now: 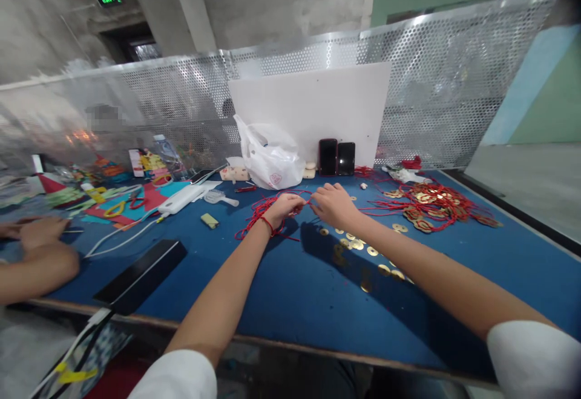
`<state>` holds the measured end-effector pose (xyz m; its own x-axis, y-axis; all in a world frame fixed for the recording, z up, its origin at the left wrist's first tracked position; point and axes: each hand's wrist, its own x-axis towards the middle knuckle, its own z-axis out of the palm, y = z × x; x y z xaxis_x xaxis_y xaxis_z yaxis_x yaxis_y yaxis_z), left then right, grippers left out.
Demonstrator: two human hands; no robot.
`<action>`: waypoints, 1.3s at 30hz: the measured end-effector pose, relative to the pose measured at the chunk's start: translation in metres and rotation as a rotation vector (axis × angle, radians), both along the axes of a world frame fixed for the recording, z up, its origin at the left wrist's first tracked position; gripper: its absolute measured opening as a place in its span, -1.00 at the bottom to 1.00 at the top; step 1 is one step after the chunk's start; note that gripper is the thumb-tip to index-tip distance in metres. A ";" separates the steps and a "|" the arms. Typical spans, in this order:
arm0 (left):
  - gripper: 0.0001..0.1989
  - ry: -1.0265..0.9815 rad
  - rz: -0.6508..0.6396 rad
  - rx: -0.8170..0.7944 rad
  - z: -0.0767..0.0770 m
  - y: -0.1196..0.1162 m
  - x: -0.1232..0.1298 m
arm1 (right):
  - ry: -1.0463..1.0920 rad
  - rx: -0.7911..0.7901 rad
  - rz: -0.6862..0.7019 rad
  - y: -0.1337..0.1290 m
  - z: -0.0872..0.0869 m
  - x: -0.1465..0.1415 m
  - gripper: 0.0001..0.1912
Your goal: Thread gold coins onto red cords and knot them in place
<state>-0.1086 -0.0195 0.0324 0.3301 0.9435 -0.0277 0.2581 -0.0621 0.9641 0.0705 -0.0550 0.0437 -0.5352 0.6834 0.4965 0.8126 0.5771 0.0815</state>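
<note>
My left hand (285, 205) and my right hand (333, 202) meet over the middle of the blue table, fingertips close together. Both are closed in a pinch on thin red cord, a short stretch of which shows between them. Behind and under my left hand lies a loose bundle of red cord (258, 217). Round gold coins (357, 244) with holes are scattered on the table below my right hand and forearm. Farther right sits a pile of gold coins strung on red cords (433, 202). The fingertips are too small to show any knot.
A white plastic bag (272, 160) and two phones (336, 157) stand at the back against a white board (313, 102). Left are a power strip (184, 198), scissors (114, 208), coloured paper and a black bar (140, 272). Another person's hands (43, 232) rest at far left.
</note>
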 end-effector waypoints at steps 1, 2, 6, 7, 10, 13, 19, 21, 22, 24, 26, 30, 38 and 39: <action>-0.79 -0.026 0.028 -0.007 -0.001 0.000 0.000 | -0.044 -0.007 -0.025 -0.001 0.001 -0.010 -0.73; -0.80 -0.047 0.053 -0.015 -0.002 0.000 0.001 | -0.072 -0.014 -0.043 -0.001 0.002 -0.017 -0.73; -0.84 -0.075 0.091 -0.037 -0.002 -0.001 0.002 | -0.076 -0.015 -0.086 0.001 -0.001 -0.032 -0.75; -0.85 -0.074 0.093 -0.036 -0.001 -0.002 0.003 | -0.066 -0.016 -0.091 0.001 -0.002 -0.032 -0.75; -0.85 -0.062 0.104 -0.032 0.002 -0.004 0.005 | -0.055 -0.037 -0.104 0.002 -0.001 -0.032 -0.75; -0.82 -0.087 0.076 -0.029 0.004 -0.005 0.006 | -0.056 -0.082 -0.113 0.003 0.003 -0.029 -0.76; -0.62 -0.437 0.144 0.058 0.002 -0.004 0.014 | 0.271 -0.051 -0.066 0.019 0.016 -0.020 -0.67; -0.57 -0.495 0.042 0.087 -0.002 -0.003 0.019 | 0.438 -0.060 0.048 0.023 0.022 -0.018 -0.66; -0.56 -0.507 -0.025 0.082 -0.004 -0.002 0.022 | 0.506 -0.075 0.113 0.025 0.026 -0.017 -0.66; -0.55 -0.538 -0.126 0.055 -0.008 -0.001 0.025 | 0.600 -0.122 0.232 0.026 0.032 -0.015 -0.69; -0.59 -0.572 -0.175 0.054 -0.009 -0.002 0.026 | 0.680 -0.189 0.316 0.027 0.036 -0.013 -0.70; -0.68 -0.576 -0.218 0.081 0.000 -0.012 0.023 | 0.896 -0.320 0.357 0.033 0.044 -0.003 -0.66; -0.73 -0.602 -0.140 0.054 0.015 -0.021 0.017 | 1.173 -0.432 0.269 0.049 0.058 0.033 -0.69; -0.72 -0.601 -0.129 0.048 0.015 -0.020 0.017 | 1.213 -0.447 0.239 0.049 0.060 0.037 -0.70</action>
<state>-0.0918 -0.0398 0.0473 0.3866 0.8904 0.2401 -0.3424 -0.1031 0.9339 0.1073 -0.0059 0.1038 -0.0414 0.8645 0.5010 0.1082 0.5023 -0.8579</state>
